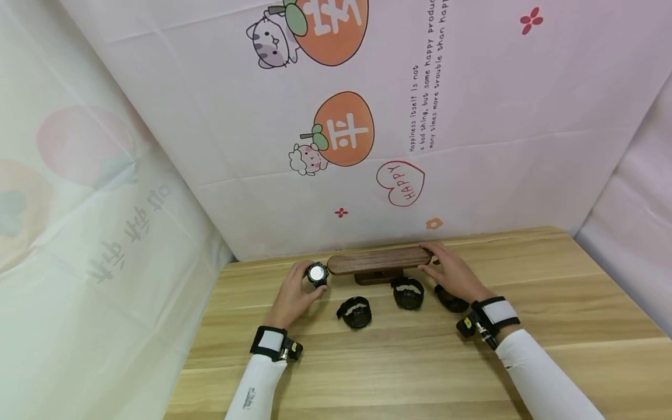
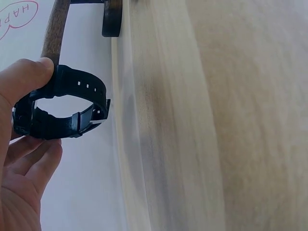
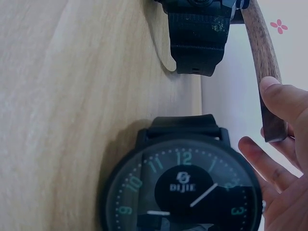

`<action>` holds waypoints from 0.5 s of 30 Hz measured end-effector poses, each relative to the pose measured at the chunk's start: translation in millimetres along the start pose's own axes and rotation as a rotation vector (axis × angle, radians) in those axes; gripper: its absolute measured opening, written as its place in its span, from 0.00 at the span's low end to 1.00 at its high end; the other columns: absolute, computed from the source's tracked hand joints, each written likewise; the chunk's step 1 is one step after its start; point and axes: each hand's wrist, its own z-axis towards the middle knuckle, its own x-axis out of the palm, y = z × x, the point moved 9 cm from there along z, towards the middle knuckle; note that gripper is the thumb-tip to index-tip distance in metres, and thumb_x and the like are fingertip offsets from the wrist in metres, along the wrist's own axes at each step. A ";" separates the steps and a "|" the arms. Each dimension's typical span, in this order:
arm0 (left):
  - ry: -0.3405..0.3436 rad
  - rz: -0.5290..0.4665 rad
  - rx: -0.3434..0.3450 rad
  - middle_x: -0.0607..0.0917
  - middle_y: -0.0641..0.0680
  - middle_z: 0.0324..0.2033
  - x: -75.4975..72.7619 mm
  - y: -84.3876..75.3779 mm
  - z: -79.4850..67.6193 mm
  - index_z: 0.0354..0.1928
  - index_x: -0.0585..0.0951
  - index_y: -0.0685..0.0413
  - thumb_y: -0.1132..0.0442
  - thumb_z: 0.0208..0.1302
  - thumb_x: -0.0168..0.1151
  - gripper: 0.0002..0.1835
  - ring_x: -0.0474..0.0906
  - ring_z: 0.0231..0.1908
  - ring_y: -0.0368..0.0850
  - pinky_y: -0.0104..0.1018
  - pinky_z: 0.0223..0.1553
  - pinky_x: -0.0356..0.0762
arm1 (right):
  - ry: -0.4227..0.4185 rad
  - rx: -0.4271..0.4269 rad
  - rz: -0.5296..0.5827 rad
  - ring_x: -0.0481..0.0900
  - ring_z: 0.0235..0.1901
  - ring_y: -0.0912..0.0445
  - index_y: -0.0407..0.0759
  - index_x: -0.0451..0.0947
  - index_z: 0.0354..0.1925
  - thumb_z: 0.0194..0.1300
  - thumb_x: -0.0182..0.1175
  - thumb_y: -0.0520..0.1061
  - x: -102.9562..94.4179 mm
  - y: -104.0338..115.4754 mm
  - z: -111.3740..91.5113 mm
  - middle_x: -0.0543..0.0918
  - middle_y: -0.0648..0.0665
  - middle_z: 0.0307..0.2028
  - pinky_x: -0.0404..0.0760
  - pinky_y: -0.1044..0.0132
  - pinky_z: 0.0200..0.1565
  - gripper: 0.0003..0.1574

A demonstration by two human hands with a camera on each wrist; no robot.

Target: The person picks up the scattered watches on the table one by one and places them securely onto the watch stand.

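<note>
A black wristwatch (image 1: 317,273) with its strap buckled into a loop is in my left hand (image 1: 290,297), thumb on one side and fingers on the other. In the left wrist view this watch (image 2: 79,81) is right at the left end of the wooden bar (image 2: 56,31); no bar shows through its loop. My right hand (image 1: 455,273) grips the right end of the dark brown bar (image 1: 380,261) of a watch stand. The right wrist view shows thumb and fingers on opposite sides of the bar (image 3: 262,53). The stand's base (image 1: 367,279) is partly hidden under the bar.
On the wooden table (image 1: 336,373), a black watch (image 1: 359,315) lies left of centre and another watch (image 1: 408,296) before the stand. A third watch (image 1: 450,300), partly behind my right hand, has a large dial marked DIJIE. A printed cloth (image 1: 273,146) hangs behind the table.
</note>
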 end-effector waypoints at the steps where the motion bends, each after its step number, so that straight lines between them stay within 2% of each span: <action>1: -0.002 0.001 0.005 0.74 0.54 0.55 -0.2 -0.9 0.6 0.62 0.71 0.59 0.49 0.54 0.71 0.37 0.73 0.54 0.44 0.39 0.58 0.75 | -0.001 0.001 0.000 0.72 0.56 0.49 0.43 0.63 0.68 0.67 0.61 0.52 -0.1 0.1 0.0 0.70 0.43 0.62 0.83 0.52 0.48 0.36; 7: -0.017 0.008 0.041 0.75 0.55 0.55 -1.0 -6.6 3.1 0.62 0.71 0.59 0.49 0.54 0.71 0.37 0.73 0.55 0.46 0.42 0.58 0.75 | -0.004 -0.001 0.004 0.71 0.57 0.50 0.45 0.63 0.68 0.66 0.62 0.50 -0.2 0.2 0.4 0.70 0.44 0.61 0.82 0.52 0.49 0.36; 15: -0.006 -0.008 0.035 0.75 0.54 0.56 1.4 -7.6 5.8 0.62 0.71 0.59 0.50 0.54 0.71 0.36 0.72 0.56 0.46 0.43 0.60 0.74 | -0.006 0.001 0.010 0.71 0.57 0.50 0.46 0.63 0.68 0.66 0.62 0.50 0.3 0.1 0.3 0.70 0.45 0.61 0.83 0.53 0.48 0.36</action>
